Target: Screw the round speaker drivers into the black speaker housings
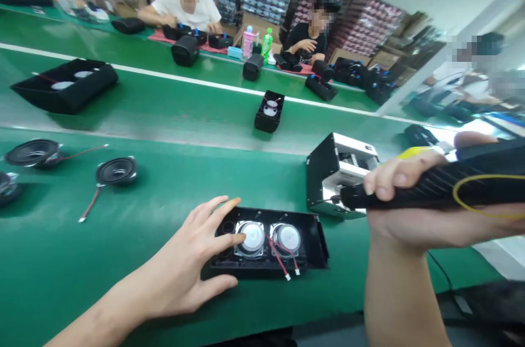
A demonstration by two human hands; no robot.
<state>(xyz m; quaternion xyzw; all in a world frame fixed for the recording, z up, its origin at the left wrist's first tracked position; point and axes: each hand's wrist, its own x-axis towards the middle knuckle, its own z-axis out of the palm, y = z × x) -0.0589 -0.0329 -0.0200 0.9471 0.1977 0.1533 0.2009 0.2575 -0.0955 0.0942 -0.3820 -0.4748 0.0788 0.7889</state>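
On the green bench before me lies a black speaker housing (311, 240), open side up. Two silver-backed speaker drivers (251, 238) sit inside it, with red and black wires ending in white plugs. My left hand (200, 251) spreads its fingers over the housing's left end, one fingertip at the left driver. In my right hand (404, 194) is a black electric screwdriver (430, 183), held level with the fingers wrapped round it. Its tip points left, at the front of a black and silver screw feeder (322, 177); whether it touches a screw cannot be made out.
Loose round speakers with wires (117, 171) lie on the left. Farther back, on a strip beyond the bench, stand an open housing (68, 87) and a smaller one (269, 111). Two co-workers (188, 7) sit opposite, among black speakers and bottles. A cable (445, 276) hangs at the right.
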